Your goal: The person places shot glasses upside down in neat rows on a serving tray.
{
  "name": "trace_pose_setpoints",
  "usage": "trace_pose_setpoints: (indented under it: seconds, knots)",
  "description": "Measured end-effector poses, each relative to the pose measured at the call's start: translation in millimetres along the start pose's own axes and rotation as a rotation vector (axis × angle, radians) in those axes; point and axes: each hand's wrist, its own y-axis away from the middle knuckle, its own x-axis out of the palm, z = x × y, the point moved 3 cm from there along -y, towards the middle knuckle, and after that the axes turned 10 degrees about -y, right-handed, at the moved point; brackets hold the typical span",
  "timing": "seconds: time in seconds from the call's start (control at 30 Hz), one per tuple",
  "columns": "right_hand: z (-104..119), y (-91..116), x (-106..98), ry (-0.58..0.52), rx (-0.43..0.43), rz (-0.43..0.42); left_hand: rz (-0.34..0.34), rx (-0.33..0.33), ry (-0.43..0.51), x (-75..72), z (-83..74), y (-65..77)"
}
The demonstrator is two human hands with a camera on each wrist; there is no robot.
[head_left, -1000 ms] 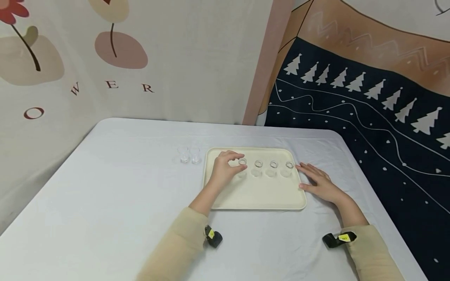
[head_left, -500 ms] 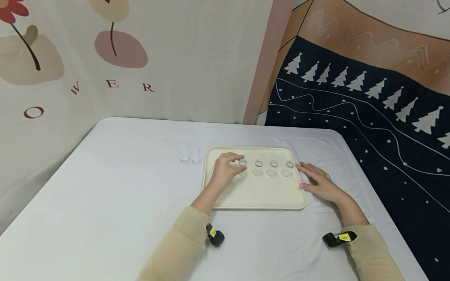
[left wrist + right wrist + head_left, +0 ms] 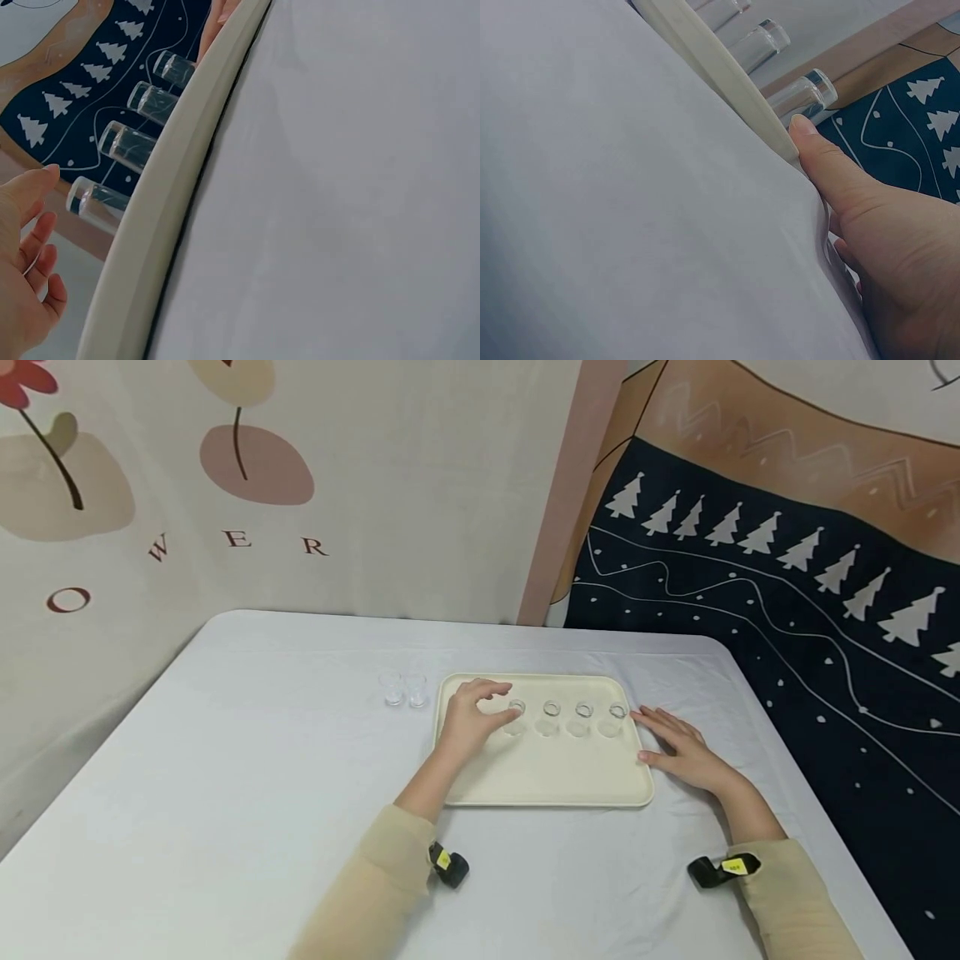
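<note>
Several small clear shot glasses stand in a row on a cream tray (image 3: 555, 777), their thick ends upward. My left hand (image 3: 467, 720) is beside the leftmost glass (image 3: 516, 708), thumb and fingers spread apart. In the left wrist view a gap shows between that hand (image 3: 26, 262) and the nearest glass (image 3: 97, 204). My right hand (image 3: 684, 758) rests at the tray's right edge, fingers extended, near the rightmost glass (image 3: 617, 717). In the right wrist view its thumb (image 3: 817, 154) lies against the tray rim (image 3: 742, 94).
Two more clear shot glasses (image 3: 405, 691) stand on the white-clothed table (image 3: 262, 760), left of the tray. Behind the table hang a pale printed curtain (image 3: 420, 510) and a dark cloth with white trees (image 3: 750, 585).
My left hand has let go of the leftmost glass and drawn back slightly to the left, its thumb and fingers wider apart. The right hand has stayed put.
</note>
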Motion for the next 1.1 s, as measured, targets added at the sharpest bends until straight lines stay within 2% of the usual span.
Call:
trace_pose_setpoints:
  seconds: [0.2,0.37,0.67,0.97,1.1]
  knots:
    - [2.7,0.3,0.2,0.010,0.000,-0.001,-0.058,0.062,0.024,-17.2,-5.3,1.4]
    - [4.6,1.3,-0.1,0.015,0.009,0.005,-0.112,0.073,0.025,-33.4,-7.4,4.6]
    - [2.3,0.5,0.0,0.007,0.007,0.009,-0.206,0.040,0.019,-68.2,-10.9,6.4]
    - [-0.4,0.0,0.3,0.005,-0.009,0.000,-0.316,0.008,0.045,-102.1,2.0,5.0]
    - [-0.7,-0.2,0.4,0.007,-0.007,0.001,-0.354,-0.027,0.067,-115.8,6.2,6.9]
